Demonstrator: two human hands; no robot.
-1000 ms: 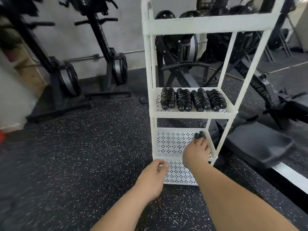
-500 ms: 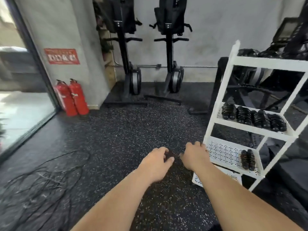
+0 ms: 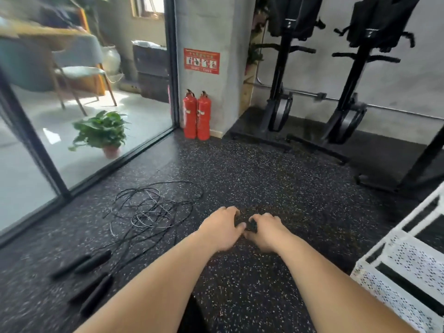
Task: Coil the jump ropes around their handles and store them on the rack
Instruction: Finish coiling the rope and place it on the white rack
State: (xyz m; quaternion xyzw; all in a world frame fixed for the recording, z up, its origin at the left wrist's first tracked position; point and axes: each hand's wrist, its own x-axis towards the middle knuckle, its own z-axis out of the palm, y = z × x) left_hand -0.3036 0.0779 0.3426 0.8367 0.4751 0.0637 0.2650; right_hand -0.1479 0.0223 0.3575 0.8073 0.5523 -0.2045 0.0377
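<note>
A: Where are the jump ropes?

B: Loose on the speckled floor, left of centre. The thin cords lie in one tangled heap, and four black handles lie in two pairs at the lower left of the frame.

A: And the hands?

B: Both are mid-frame, side by side and almost touching. The left hand and the right hand have loosely curled fingers and grip nothing.

A: Anything on the rack?

B: Only its white perforated corner shows at the lower right edge, and that part carries no rope. The rest is out of frame, so I cannot tell what it holds.

A: So how much is left?

B: For these ropes, I judge everything: untangle the cords, wind each around its handles, and carry them across to the rack. Neither hand touches them yet.
</note>
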